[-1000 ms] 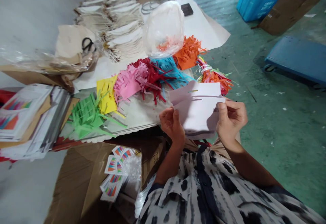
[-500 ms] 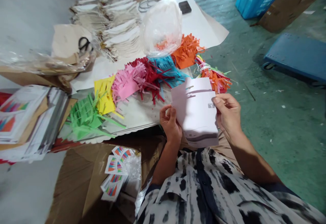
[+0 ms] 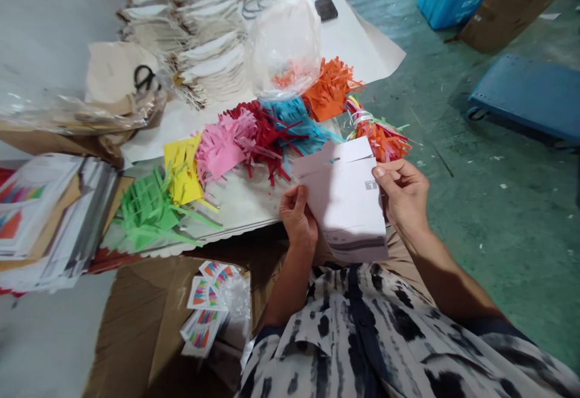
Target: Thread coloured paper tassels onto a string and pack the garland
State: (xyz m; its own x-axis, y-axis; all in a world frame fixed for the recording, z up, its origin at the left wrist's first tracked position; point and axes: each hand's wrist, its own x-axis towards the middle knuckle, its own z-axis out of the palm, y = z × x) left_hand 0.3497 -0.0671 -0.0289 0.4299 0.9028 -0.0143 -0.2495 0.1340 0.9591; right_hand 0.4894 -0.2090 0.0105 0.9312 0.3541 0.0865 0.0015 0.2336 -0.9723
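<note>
A white printed paper sheet (image 3: 347, 199), with a small grey mark near its right edge, is held above my lap. My left hand (image 3: 299, 211) pinches its left edge between thumb and fingers. At the right edge, my right hand (image 3: 403, 192) grips the paper with thumb on top. Further layers show along the bottom, but I cannot tell how many sheets there are. Just beyond the paper lie fringed tissue bundles on the table: orange (image 3: 333, 90), blue (image 3: 292, 120), red (image 3: 260, 129), pink (image 3: 226, 144), yellow (image 3: 183, 168) and green (image 3: 149, 205).
A mixed-colour tassel bundle (image 3: 380, 135) lies at the table's right edge. Behind are a clear plastic bag (image 3: 285, 44), stacked white bundles (image 3: 212, 54) and black-handled scissors (image 3: 144, 78). Printed sheets (image 3: 40, 205) are piled left. Below, a cardboard box (image 3: 136, 325) holds printed cards (image 3: 203, 328). A blue trolley (image 3: 528, 96) stands right.
The paper between my hands has turned and flattened slightly, its top left corner shifting left. Its grey mark shows more clearly. My left hand has moved slightly left, and both hands keep their hold.
</note>
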